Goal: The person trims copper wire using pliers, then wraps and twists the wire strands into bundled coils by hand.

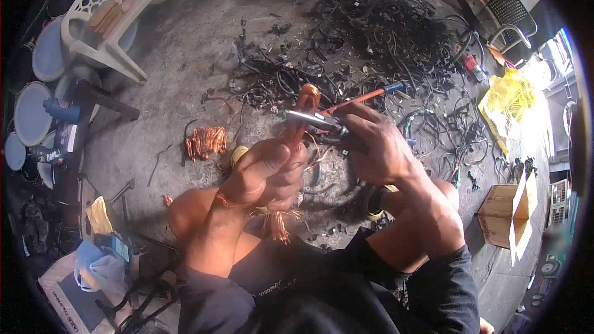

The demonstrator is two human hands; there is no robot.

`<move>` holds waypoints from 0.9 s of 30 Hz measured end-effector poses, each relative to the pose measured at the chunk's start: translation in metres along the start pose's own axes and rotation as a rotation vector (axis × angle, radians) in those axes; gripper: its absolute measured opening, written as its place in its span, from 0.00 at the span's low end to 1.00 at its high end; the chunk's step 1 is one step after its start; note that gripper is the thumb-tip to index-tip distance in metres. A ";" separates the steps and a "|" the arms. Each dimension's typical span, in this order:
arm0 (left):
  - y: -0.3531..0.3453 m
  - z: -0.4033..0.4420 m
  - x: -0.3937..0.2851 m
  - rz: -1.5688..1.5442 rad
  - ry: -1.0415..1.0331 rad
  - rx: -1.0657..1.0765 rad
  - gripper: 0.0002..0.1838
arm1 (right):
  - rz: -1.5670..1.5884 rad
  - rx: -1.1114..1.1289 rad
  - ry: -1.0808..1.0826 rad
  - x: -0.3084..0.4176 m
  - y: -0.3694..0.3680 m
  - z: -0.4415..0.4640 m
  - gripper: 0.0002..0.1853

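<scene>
My left hand is closed around a bundle of copper wire. Its looped end sticks up above the fist, and loose copper strands hang out below. My right hand is wrapped around a hand tool with a shiny metal blade or jaw, which lies across the copper bundle just above my left fingers. Whether this tool is a knife or pliers I cannot tell. Another bundle of copper wire lies on the floor to the left.
Black cable scraps are heaped across the floor ahead. A red-handled tool with a blue end shows behind my right hand. A white plastic chair stands at left. To the right are a yellow bag and an open cardboard box.
</scene>
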State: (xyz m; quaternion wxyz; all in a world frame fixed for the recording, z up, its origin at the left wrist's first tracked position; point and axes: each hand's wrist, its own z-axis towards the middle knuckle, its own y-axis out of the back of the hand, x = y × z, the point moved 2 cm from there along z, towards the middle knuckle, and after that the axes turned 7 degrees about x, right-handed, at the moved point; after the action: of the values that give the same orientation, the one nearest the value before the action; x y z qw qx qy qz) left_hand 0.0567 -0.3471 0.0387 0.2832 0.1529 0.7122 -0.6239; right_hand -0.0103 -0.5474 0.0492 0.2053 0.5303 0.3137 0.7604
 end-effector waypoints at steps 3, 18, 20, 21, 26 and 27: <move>0.006 -0.002 0.000 0.162 -0.044 -0.119 0.15 | 0.011 -0.022 -0.098 -0.008 -0.013 0.001 0.20; 0.047 -0.019 -0.031 1.860 -0.353 -0.737 0.19 | 0.013 0.539 -1.034 -0.217 -0.242 -0.093 0.18; 0.048 -0.018 -0.030 1.975 -0.232 -0.757 0.19 | 0.083 0.595 -1.168 -0.227 -0.261 -0.114 0.22; 0.039 -0.015 -0.031 1.978 -0.234 -0.761 0.19 | 0.060 0.619 -1.169 -0.240 -0.269 -0.114 0.24; 0.021 0.004 -0.029 1.939 -0.057 -0.539 0.11 | 0.052 0.089 -0.954 -0.199 -0.147 -0.054 0.31; 0.021 0.006 -0.026 2.001 -0.071 -0.525 0.08 | 0.180 -0.046 -0.903 -0.177 -0.104 -0.030 0.33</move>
State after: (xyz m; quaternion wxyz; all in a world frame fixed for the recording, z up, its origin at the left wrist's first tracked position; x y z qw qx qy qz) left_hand 0.0906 -0.3457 0.0367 0.7176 0.5899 0.3641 0.0676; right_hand 0.0219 -0.5942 -0.1503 0.2663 0.8289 0.1284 0.4748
